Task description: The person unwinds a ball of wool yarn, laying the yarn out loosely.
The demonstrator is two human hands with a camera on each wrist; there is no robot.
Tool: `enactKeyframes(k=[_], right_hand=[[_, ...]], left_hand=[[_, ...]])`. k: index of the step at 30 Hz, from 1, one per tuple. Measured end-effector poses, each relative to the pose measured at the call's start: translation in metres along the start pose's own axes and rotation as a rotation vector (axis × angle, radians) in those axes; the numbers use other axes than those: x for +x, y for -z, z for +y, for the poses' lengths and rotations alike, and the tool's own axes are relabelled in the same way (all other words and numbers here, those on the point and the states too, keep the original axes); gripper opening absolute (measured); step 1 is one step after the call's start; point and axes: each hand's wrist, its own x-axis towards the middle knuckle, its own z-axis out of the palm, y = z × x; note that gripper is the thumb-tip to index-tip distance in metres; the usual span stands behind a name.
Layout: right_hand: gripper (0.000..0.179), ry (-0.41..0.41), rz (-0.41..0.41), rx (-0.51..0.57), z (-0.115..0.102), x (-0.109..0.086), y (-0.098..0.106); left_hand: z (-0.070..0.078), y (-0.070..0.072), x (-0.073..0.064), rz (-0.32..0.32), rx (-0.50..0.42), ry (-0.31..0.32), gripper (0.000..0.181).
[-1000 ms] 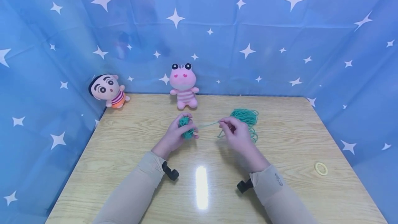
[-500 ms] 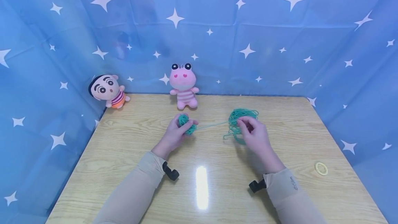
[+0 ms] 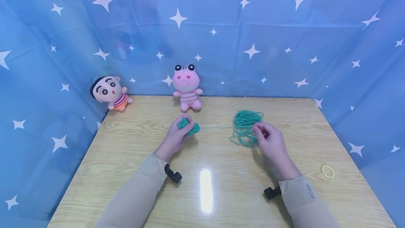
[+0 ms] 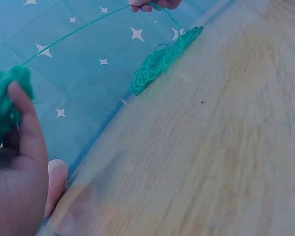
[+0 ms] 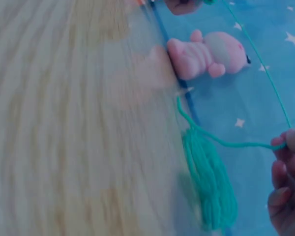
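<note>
A small green yarn ball [image 3: 194, 129] sits in my left hand [image 3: 175, 135], the thumb pressed over it and the fingers curled behind. In the left wrist view a strand of yarn [image 4: 78, 32] runs taut from the ball up to the other hand. My right hand [image 3: 272, 141] pinches that strand between thumb and forefinger, as the right wrist view shows at the fingertips [image 5: 280, 142]. From the pinch, slack yarn drops to a loose green skein [image 3: 246, 118] on the table, just left of the right hand. Loops spread from the skein's near side.
A pink striped plush toy [image 3: 188, 92] stands at the table's back edge. Farther left leans a plush doll [image 3: 110, 92] in orange shorts. A pale yellow ring [image 3: 327, 171] lies on the right of the wooden table [image 3: 133, 157]. A blue star-patterned curtain [image 3: 215, 62] hangs behind.
My right hand has moved rightward, away from the left, drawing the strand out longer past the skein. The left hand has stayed in place while the yarn ball in it turned.
</note>
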Motion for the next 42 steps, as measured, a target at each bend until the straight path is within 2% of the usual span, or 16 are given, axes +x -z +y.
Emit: enactKeyframes(k=[4, 10, 15, 17, 19, 20, 21, 25, 31, 33, 36, 40, 42], right_hand=[[0.029, -0.005, 0.028, -0.026, 0.007, -0.001, 0.005], [0.025, -0.014, 0.047, -0.037, 0.01, -0.002, 0.009], [0.024, -0.008, 0.054, -0.036, 0.008, -0.003, 0.01], [0.024, -0.007, 0.056, -0.032, 0.008, -0.004, 0.011], [0.024, -0.006, 0.06, -0.037, 0.009, -0.003, 0.011], [0.024, -0.007, 0.063, -0.046, 0.011, -0.003, 0.012], [0.024, -0.01, 0.067, -0.056, 0.012, -0.003, 0.012], [0.024, -0.032, 0.097, -0.119, 0.019, -0.001, 0.015], [0.025, -0.086, 0.122, -0.191, 0.027, 0.0, 0.02], [0.025, -0.096, 0.119, -0.22, 0.029, 0.0, 0.022], [0.026, -0.116, 0.065, -0.273, 0.03, 0.0, 0.023], [0.032, -0.149, -0.083, -0.322, 0.026, -0.001, 0.021], [0.035, -0.146, -0.131, -0.332, 0.02, -0.001, 0.016]], left_hand=[[-0.002, 0.001, 0.001, -0.047, -0.004, 0.035, 0.026], [-0.003, 0.001, 0.0, -0.102, -0.013, 0.011, 0.036], [0.0, -0.003, -0.001, -0.158, -0.082, 0.049, 0.032], [0.001, -0.004, -0.002, -0.153, -0.087, 0.077, 0.045], [0.002, -0.004, -0.002, -0.134, -0.053, 0.078, 0.062], [0.002, -0.004, -0.002, -0.124, -0.034, 0.072, 0.064], [0.001, -0.004, -0.002, -0.114, -0.018, 0.067, 0.062], [0.0, -0.004, -0.002, -0.121, 0.0, 0.039, 0.029], [0.002, -0.003, -0.003, -0.13, -0.081, 0.044, 0.025], [0.002, -0.002, -0.003, -0.12, -0.103, 0.045, 0.031], [0.002, -0.002, -0.003, -0.114, -0.114, 0.031, 0.039], [0.002, -0.002, -0.003, -0.141, -0.115, 0.02, 0.035], [0.002, -0.002, -0.003, -0.164, -0.113, 0.012, 0.034]])
